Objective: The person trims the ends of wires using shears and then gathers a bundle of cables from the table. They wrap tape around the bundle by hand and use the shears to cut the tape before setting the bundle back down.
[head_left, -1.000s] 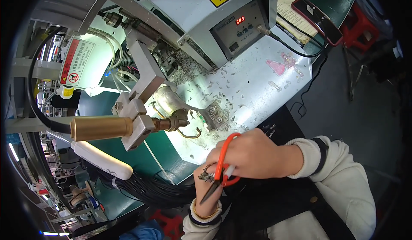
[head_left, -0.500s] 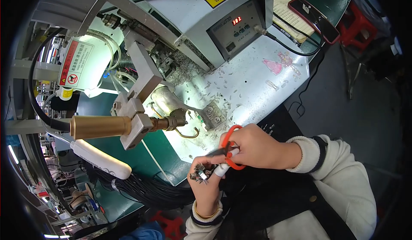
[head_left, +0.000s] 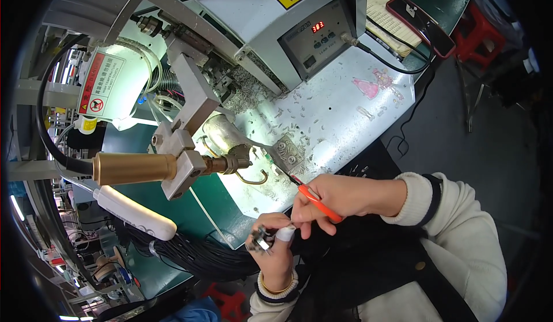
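My left hand [head_left: 277, 254] is closed around a bunch of small metal connectors [head_left: 262, 239], whose shiny ends stick out beside the thumb. White tape [head_left: 285, 233] wraps a digit of this hand. Up against it, my right hand [head_left: 334, 198] grips orange-handled scissors [head_left: 314, 198] in the palm, their dark blades pointing up and left toward the machine. The right thumb and forefinger meet at the left hand's fingertips; whatever lies between them is too small to make out. Above both hands, a green-tipped piece [head_left: 269, 158] sits by the metal fixture [head_left: 288, 155].
A soldering machine with a brass-coloured handle [head_left: 135, 169] stands left of the hands. Metal clippings litter its pale base plate [head_left: 340, 132]. A control box [head_left: 317, 40] is behind, a phone [head_left: 420, 28] at far right. Black cables [head_left: 201, 253] lie left of my left hand.
The scissors have turned from across the left hand to lying back in my right palm, blades now up-left. My right fingers have come down to the left fingertips. The left hand barely moved.
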### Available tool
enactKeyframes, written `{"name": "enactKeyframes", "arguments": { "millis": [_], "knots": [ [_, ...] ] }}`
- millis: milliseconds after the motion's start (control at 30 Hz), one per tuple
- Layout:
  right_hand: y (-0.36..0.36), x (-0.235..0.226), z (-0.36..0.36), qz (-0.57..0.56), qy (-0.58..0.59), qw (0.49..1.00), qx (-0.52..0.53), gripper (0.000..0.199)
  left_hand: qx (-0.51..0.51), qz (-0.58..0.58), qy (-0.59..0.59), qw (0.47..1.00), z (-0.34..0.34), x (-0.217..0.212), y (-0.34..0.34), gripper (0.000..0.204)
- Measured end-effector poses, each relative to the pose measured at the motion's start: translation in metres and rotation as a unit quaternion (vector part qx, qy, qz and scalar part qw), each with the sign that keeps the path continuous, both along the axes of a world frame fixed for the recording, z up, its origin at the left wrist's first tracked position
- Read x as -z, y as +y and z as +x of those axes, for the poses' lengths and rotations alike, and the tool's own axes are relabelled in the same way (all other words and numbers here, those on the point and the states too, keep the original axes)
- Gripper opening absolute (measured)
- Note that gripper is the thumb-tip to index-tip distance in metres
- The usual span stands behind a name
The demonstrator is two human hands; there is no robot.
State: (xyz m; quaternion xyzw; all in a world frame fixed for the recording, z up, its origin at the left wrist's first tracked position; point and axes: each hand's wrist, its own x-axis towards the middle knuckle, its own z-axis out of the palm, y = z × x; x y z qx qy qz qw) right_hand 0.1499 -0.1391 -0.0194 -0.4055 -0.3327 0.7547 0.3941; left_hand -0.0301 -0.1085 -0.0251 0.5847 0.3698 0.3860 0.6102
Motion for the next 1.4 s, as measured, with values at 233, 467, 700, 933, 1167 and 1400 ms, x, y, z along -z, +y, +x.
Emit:
{"name": "enactKeyframes", "arguments": {
  "millis": [233,467,700,933,1167,1400],
  "knots": [
    [-0.006,0.007,0.000,0.551,-0.509,0.636,0.180,0.015,0.024,-0.319,-0.071,0.945,-0.004,-0.017,0.010,0.015],
    [-0.011,0.003,-0.004,0.586,-0.600,0.517,0.172,0.016,0.038,-0.231,0.001,0.972,0.000,-0.021,0.006,0.014],
    [-0.016,0.012,-0.021,0.433,-0.403,0.769,0.242,0.015,-0.014,0.112,0.129,0.985,0.001,-0.007,-0.001,0.013],
    [-0.023,0.009,-0.018,0.279,-0.289,0.892,0.206,0.021,-0.023,-0.190,-0.016,0.981,0.002,-0.023,0.000,0.014],
    [-0.026,0.006,-0.019,0.193,-0.437,0.877,0.046,0.041,-0.020,-0.137,-0.003,0.990,0.000,-0.020,0.002,0.015],
    [-0.026,0.019,-0.022,0.130,-0.291,0.946,0.064,0.033,0.013,-0.173,0.001,0.985,0.003,-0.020,0.020,0.012]
  ]
}}
